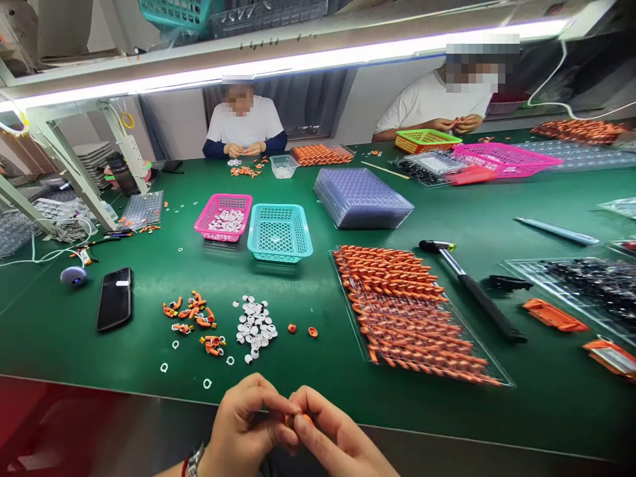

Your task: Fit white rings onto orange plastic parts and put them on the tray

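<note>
Left hand and right hand together pinch one small orange part, nearside of the heap of round white caps.

Two loose orange pieces, four loose white rings — one hammer, one phone — overlapping white caps, probably dozens.

No lettering, brand or number can be read.
At the green tabletop's left, a small, round, lavender-grey plastic device carries a tiny lit bluish-white display; whether it shows a digit or a symbol cannot be told. At the right edge, a long orange plastic part bears a pale rectangular panel, too blurred to tell whether it is printed. The black-handled hammer with a silver shaft has a yellow-green patch near its head, likewise illegible.
</note>
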`<state>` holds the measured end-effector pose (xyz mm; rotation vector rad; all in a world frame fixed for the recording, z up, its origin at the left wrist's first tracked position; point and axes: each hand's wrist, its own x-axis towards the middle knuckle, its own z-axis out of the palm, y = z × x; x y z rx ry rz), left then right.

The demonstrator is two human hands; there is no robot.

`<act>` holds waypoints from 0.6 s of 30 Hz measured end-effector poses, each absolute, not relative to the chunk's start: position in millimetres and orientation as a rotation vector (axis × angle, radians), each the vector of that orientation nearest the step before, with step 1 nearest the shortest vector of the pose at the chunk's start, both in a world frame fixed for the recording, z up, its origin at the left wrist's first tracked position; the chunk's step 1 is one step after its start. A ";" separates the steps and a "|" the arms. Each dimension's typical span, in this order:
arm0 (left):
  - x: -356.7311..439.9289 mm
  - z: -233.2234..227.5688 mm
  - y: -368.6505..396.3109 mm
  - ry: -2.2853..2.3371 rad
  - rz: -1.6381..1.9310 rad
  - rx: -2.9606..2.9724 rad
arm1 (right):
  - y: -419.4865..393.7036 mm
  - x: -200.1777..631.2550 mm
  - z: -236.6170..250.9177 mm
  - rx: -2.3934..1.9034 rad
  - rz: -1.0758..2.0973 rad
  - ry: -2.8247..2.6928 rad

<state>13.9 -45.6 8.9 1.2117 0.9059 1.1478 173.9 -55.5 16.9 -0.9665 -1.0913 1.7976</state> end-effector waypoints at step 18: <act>7.5 10.6 -40.7 1.012 1.138 1.266 | -51.7 162.7 1.9 -0.787 1.809 -0.648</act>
